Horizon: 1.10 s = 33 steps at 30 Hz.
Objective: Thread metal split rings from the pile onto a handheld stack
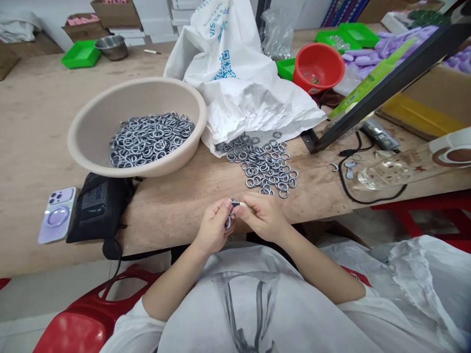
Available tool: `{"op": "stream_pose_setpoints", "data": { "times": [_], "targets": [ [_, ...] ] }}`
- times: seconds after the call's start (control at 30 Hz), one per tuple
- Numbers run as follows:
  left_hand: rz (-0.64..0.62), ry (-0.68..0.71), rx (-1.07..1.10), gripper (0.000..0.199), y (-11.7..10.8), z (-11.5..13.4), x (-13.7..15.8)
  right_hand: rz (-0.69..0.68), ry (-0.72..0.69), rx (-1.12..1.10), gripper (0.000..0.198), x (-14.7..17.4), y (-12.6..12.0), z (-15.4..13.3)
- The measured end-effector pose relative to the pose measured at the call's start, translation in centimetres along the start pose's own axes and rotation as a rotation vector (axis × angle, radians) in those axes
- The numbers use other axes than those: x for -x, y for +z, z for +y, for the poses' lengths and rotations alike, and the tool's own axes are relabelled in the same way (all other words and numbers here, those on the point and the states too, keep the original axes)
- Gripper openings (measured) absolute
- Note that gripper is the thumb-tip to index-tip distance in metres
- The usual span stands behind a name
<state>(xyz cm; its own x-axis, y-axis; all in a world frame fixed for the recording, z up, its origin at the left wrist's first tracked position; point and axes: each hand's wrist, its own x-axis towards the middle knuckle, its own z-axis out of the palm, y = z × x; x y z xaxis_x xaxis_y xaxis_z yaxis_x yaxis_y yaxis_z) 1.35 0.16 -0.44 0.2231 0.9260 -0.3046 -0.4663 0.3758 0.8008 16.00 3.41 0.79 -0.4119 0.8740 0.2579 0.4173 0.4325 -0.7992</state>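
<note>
At the table's (pixel 158 215) near edge, your left hand (pixel 214 224) grips a ring (pixel 228 222), your right hand (pixel 265 214) a strip (pixel 236 204); piled rings (pixel 270 164) apparently remain.

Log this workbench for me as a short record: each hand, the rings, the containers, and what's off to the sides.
Left hand: holds at least one gray ring
Right hand: fingertips meet the left's at a small dark-and-white piece, too small to identify
Loose rings: spread on the table, some at the sack's mouth
Basin: beige, holds many similar rings
Sack: white with blue print, beside the basin
Left side: phone next to a black pouch
Right side: clear bottle, black cord
</note>
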Motion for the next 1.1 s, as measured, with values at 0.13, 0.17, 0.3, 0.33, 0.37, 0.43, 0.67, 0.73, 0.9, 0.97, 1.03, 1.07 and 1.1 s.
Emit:
{"op": "stream_pose_setpoints", "data": {
  "times": [0.13, 0.17, 0.3, 0.33, 0.37, 0.43, 0.67, 0.73, 0.9, 0.97, 1.03, 1.07, 1.1],
  "targets": [
    [-0.019, 0.179, -0.350, 0.051, -0.1, 2.3, 0.7, 0.092, 0.195, -0.037, 0.054, -0.6, -1.4, 2.1],
    [0.062, 0.318, -0.497, 0.049, -0.4, 4.0, 0.5, 0.142, 0.220, -0.040, 0.053, -0.9, -1.9, 2.6],
    [0.596, 0.938, -1.231, 0.030, -4.0, 13.6, -2.9, 0.285, 0.267, 0.063, 0.048, -2.4, -4.4, 4.5],
    [0.683, 0.928, -1.377, 0.027, -5.3, 16.0, -4.0, 0.289, 0.276, 0.109, 0.046, -2.9, -5.0, 4.9],
    [0.673, 0.797, -1.480, 0.025, -6.5, 18.0, -5.1, 0.286, 0.283, 0.152, 0.043, -3.3, -5.5, 5.4],
    [0.700, 0.614, -1.600, 0.025, -8.3, 20.3, -6.7, 0.278, 0.284, 0.213, 0.038, -3.8, -6.5, 6.3],
    [0.488, 0.975, -1.760, 0.030, -1.8, 13.0, -8.8, 0.460, 0.310, 0.217, 0.036, -2.6, -8.6, 9.5],
    [0.059, 0.799, -1.865, 0.031, 0.8, 9.4, -10.6, 0.515, 0.331, 0.158, 0.037, -1.8, -8.4, 9.9],
    [-0.012, 0.440, -2.019, 0.059, 1.1, 4.3, -15.2, 0.589, 0.314, 0.068, 0.035, 0.6, -7.6, 10.0],
    [-0.052, 0.432, -2.013, 0.063, -0.2, 3.2, -14.9, 0.588, 0.305, 0.063, 0.034, 1.6, -7.3, 10.0],
    [-0.111, 0.457, -1.983, 0.062, -1.4, 2.4, -13.2, 0.588, 0.310, 0.059, 0.032, 2.4, -7.2, 10.1],
    [-0.129, 0.460, -1.962, 0.060, -2.0, 2.1, -12.0, 0.593, 0.316, 0.060, 0.032, 2.7, -7.1, 10.1],
    [-0.139, 0.456, -1.939, 0.057, -2.4, 1.9, -10.8, 0.598, 0.320, 0.061, 0.031, 2.8, -7.0, 10.2]
  ]
}}
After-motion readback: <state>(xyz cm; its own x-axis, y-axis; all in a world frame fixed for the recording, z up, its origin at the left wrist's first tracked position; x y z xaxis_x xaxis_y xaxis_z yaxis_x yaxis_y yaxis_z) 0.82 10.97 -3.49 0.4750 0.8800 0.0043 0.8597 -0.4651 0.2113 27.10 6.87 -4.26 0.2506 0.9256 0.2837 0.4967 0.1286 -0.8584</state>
